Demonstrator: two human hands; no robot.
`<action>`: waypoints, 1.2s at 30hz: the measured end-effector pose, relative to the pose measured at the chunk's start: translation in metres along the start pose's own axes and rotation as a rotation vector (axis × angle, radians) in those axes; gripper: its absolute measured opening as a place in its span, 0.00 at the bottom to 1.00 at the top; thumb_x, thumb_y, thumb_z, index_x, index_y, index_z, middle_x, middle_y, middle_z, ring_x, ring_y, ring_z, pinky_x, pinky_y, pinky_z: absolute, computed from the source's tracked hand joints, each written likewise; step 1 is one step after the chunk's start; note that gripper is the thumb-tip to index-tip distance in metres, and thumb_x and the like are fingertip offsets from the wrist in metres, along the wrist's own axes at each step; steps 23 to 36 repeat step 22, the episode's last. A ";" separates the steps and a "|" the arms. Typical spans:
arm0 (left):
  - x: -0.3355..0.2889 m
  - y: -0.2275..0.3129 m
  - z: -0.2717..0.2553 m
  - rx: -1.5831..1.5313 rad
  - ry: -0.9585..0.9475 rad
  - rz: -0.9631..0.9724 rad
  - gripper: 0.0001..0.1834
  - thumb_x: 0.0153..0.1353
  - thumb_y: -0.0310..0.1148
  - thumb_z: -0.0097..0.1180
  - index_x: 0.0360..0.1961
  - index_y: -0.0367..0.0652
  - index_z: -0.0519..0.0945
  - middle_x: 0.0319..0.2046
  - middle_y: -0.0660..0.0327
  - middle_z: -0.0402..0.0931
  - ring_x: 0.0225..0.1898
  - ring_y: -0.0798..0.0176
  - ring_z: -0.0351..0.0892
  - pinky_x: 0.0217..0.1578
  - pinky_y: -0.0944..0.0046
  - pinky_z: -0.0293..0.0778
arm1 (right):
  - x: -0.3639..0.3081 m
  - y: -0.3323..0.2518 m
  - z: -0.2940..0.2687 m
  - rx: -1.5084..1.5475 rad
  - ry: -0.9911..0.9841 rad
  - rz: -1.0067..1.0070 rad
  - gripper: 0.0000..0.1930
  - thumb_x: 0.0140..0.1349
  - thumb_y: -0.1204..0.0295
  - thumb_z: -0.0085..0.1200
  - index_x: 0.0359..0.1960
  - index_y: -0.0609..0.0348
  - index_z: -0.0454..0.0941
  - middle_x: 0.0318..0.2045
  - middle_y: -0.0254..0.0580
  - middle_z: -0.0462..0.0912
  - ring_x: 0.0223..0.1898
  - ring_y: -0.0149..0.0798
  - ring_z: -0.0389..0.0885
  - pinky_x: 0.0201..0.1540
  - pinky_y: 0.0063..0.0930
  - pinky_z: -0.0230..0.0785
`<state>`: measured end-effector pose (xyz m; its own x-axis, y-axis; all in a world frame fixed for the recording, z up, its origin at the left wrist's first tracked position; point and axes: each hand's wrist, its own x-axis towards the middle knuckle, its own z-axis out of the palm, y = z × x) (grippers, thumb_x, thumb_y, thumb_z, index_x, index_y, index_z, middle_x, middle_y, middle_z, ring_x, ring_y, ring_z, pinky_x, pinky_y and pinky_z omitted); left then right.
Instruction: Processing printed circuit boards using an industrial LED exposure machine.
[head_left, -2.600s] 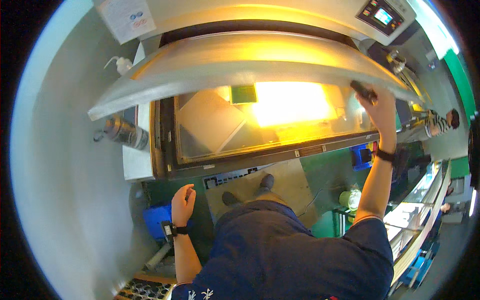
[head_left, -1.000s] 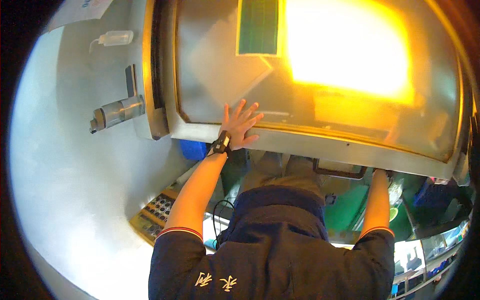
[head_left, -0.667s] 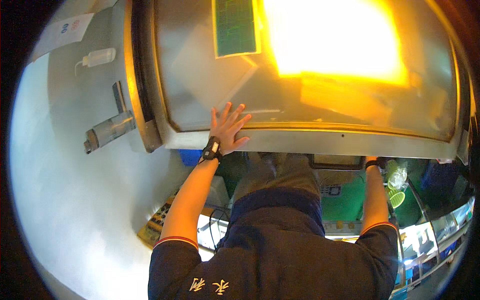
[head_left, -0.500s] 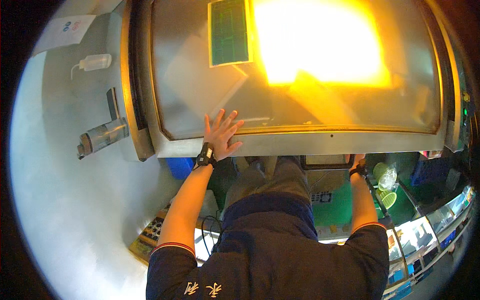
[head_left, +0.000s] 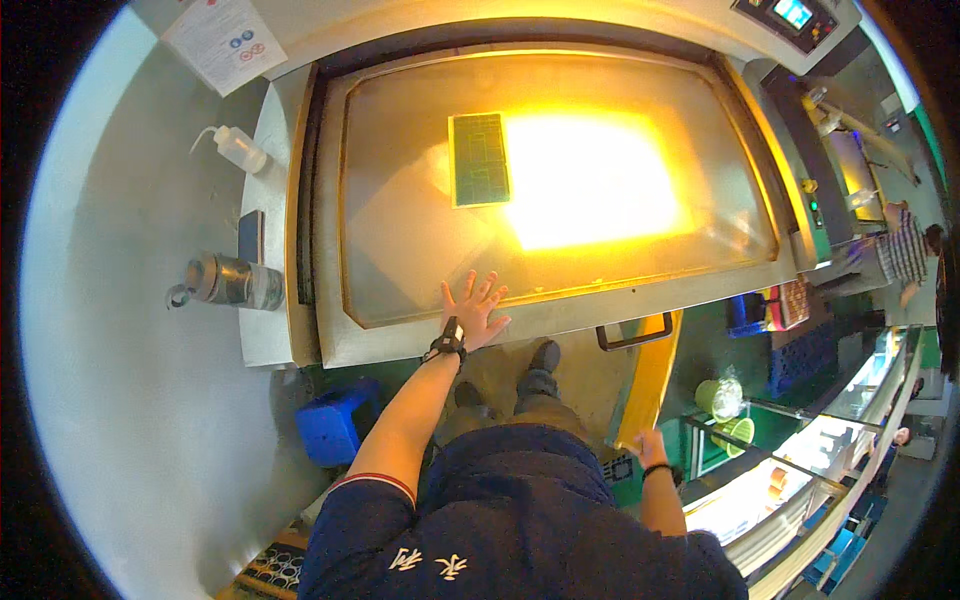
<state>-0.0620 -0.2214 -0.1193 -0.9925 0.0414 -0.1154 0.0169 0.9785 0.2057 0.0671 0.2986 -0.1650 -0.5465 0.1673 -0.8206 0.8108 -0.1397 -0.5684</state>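
Note:
My left hand (head_left: 473, 313) lies with fingers spread on the front rim of a wide metal-framed tray (head_left: 400, 345), its fingertips reaching onto the sheet inside. On that sheet rests a dark green, yellow-bordered rectangular panel (head_left: 480, 160), which looks like a circuit board or film. Beside the panel is a glaring yellow-white lit area (head_left: 590, 180), too bright to show detail. A black handle (head_left: 637, 335) juts from the tray's front. Below the handle, apart from it, my right hand (head_left: 650, 446) hangs with loosely bent fingers and nothing visible in it.
Left of the tray stand a squeeze bottle (head_left: 240, 150), a dark flat slab (head_left: 251, 237) and a clear lidded jar (head_left: 235, 282). A blue stool (head_left: 325, 430) is below. Green baskets (head_left: 735, 435) and a lit rack stand right; a person in stripes (head_left: 903, 250) is farther off.
My right hand has come off the handle and moved down toward my side. My left hand stays on the rim. The view has shifted, showing more of the machine and the room.

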 end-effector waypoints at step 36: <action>0.044 0.018 0.011 -0.170 -0.369 -0.149 0.50 0.59 0.74 0.39 0.75 0.58 0.50 0.76 0.53 0.35 0.76 0.41 0.30 0.67 0.26 0.33 | -0.058 -0.195 -0.084 -1.170 0.229 -0.949 0.21 0.57 0.72 0.57 0.54 0.52 0.79 0.43 0.49 0.86 0.42 0.51 0.85 0.43 0.45 0.75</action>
